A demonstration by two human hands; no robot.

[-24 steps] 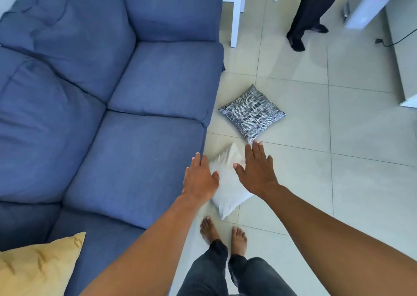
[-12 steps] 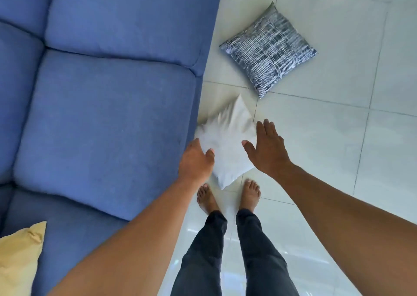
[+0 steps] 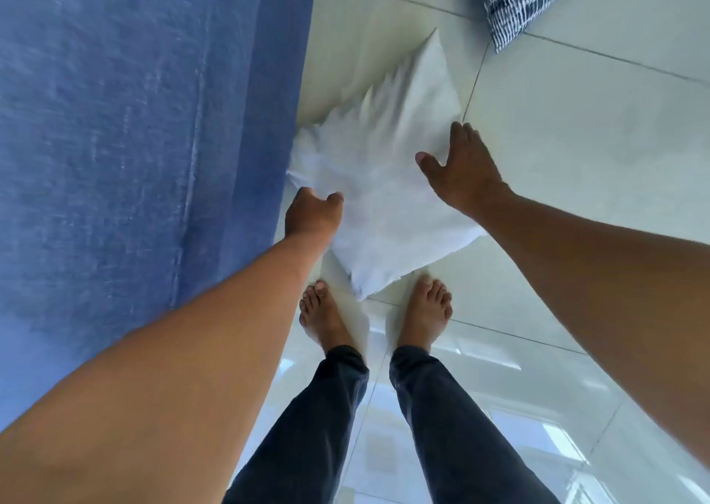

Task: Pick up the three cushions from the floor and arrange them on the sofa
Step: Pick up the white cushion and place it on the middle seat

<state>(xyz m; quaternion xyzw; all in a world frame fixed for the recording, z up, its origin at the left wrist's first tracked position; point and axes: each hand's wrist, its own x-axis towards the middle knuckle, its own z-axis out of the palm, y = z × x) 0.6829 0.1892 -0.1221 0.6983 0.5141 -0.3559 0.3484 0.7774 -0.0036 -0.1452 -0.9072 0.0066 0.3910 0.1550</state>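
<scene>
A white cushion [image 3: 384, 181] lies on the tiled floor against the front of the blue sofa [image 3: 146, 127], just ahead of my bare feet. My left hand [image 3: 313, 213] is closed on the cushion's left edge, fingers tucked under and thumb on top. My right hand [image 3: 461, 169] clasps the right edge, with its thumb spread over the top and its fingers down the side. A corner of a navy and white patterned cushion [image 3: 522, 0] shows on the floor at the top right. The yellow cushion is out of view.
The sofa's front face fills the left half of the view. My feet [image 3: 426, 311] and dark trouser legs stand right behind the white cushion. Glossy pale floor tiles [image 3: 595, 138] stretch to the right.
I have bent much lower, so the view closed in on the floor. Both hands went from hovering above the white cushion to taking hold of its two side edges.
</scene>
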